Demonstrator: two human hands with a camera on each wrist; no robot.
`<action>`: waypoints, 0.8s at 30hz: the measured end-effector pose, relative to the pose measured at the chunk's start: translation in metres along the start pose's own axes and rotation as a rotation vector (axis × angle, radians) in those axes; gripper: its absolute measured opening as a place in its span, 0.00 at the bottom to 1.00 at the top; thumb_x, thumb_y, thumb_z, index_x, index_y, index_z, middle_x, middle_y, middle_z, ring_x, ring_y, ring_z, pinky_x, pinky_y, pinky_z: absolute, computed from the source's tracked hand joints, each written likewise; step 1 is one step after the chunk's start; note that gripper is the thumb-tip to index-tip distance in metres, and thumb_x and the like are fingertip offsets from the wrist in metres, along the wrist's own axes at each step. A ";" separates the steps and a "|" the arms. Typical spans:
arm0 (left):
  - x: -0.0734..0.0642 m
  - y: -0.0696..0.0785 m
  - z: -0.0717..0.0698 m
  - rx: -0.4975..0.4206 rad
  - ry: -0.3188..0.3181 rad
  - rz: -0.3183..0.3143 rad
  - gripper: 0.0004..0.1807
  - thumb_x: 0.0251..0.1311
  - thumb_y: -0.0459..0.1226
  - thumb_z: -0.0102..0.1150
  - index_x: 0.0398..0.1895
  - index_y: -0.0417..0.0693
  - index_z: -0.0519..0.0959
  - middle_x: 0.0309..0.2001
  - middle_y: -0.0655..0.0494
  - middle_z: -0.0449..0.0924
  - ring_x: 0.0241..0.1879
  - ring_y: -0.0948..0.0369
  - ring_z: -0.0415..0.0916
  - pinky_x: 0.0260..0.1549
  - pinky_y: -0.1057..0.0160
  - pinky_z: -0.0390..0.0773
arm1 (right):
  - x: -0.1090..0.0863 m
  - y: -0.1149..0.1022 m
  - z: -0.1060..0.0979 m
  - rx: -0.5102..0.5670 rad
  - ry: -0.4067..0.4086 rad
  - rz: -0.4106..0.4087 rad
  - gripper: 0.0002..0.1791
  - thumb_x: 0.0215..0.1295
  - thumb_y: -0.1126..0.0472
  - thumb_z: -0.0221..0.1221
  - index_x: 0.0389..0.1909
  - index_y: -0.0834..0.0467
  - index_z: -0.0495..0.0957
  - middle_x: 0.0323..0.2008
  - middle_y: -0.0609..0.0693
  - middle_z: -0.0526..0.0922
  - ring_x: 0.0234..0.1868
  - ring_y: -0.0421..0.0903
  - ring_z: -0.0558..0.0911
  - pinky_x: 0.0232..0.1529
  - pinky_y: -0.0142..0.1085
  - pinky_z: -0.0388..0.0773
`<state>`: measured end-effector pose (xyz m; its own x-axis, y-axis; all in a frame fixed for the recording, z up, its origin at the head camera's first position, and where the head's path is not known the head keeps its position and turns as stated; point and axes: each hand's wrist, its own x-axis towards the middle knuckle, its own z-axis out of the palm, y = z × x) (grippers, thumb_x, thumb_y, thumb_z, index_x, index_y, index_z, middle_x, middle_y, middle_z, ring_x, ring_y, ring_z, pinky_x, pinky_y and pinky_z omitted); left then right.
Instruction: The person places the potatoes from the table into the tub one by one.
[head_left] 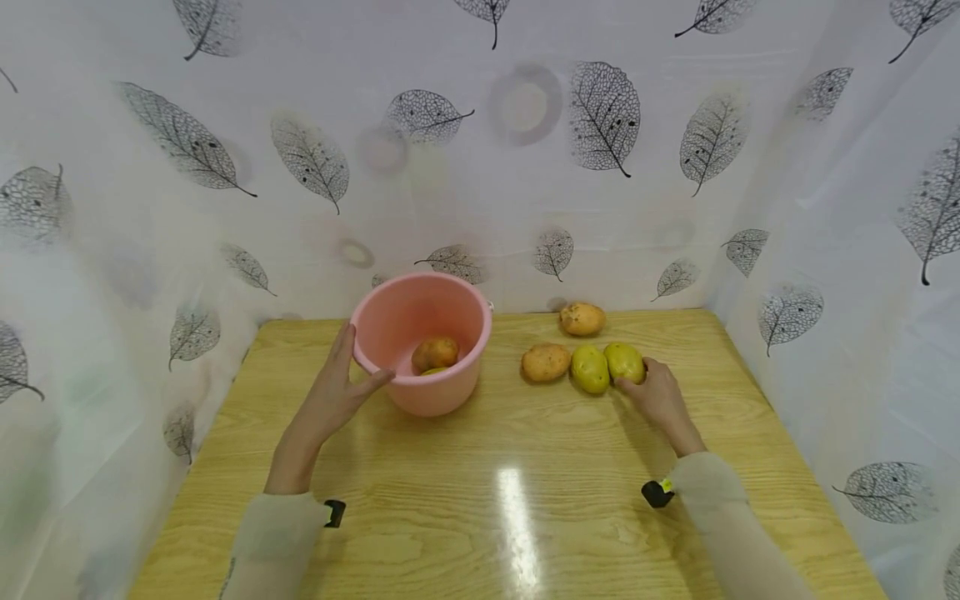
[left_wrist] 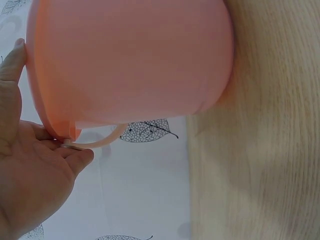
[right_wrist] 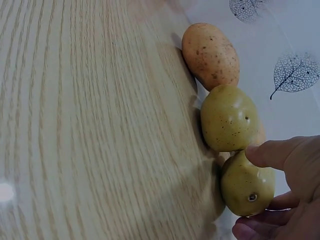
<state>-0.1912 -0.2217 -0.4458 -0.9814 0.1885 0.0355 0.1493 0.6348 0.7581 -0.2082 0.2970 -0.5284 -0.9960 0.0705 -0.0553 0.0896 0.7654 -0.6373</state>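
Observation:
My left hand (head_left: 330,392) grips the near-left rim of a pink plastic bucket (head_left: 431,398), its thumb on the rim and its fingers around the handle joint in the left wrist view. Inside the bucket lies a brown potato (head_left: 435,354), partly covering something yellow-green. On the right, my right hand (head_left: 656,396) holds a green mango (head_left: 625,362) between thumb and fingers, low at the table. Beside it lies another green mango (head_left: 590,369). A potato (head_left: 545,362) is left of that, and one more potato (head_left: 582,318) sits behind.
The bucket and produce stand on a wood-grain table (head_left: 435,483), toward its back edge. A white curtain (head_left: 480,192) printed with dark leaves hangs behind and along both sides. A light reflection shines on the tabletop.

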 end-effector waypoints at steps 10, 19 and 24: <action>0.000 0.000 -0.001 -0.002 -0.002 0.001 0.60 0.69 0.56 0.63 0.84 0.47 0.29 0.83 0.48 0.25 0.81 0.43 0.31 0.73 0.31 0.45 | 0.009 0.006 0.007 -0.015 -0.006 0.007 0.43 0.71 0.56 0.64 0.70 0.83 0.56 0.63 0.82 0.67 0.64 0.75 0.69 0.62 0.65 0.68; 0.000 0.000 -0.001 0.007 -0.007 -0.002 0.61 0.68 0.58 0.62 0.84 0.45 0.29 0.83 0.47 0.25 0.81 0.42 0.31 0.73 0.31 0.45 | 0.015 0.008 0.008 -0.008 -0.028 0.034 0.48 0.72 0.53 0.64 0.74 0.81 0.50 0.69 0.81 0.60 0.70 0.76 0.62 0.69 0.65 0.61; 0.000 0.001 -0.001 0.007 -0.006 0.002 0.61 0.69 0.56 0.62 0.84 0.44 0.30 0.83 0.47 0.25 0.81 0.42 0.31 0.73 0.31 0.45 | 0.018 0.012 0.007 -0.009 -0.035 0.031 0.50 0.72 0.51 0.64 0.75 0.79 0.49 0.71 0.81 0.58 0.71 0.75 0.61 0.70 0.66 0.60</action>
<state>-0.1914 -0.2217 -0.4442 -0.9805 0.1939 0.0330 0.1519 0.6397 0.7535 -0.2250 0.3025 -0.5427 -0.9922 0.0716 -0.1018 0.1199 0.7689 -0.6280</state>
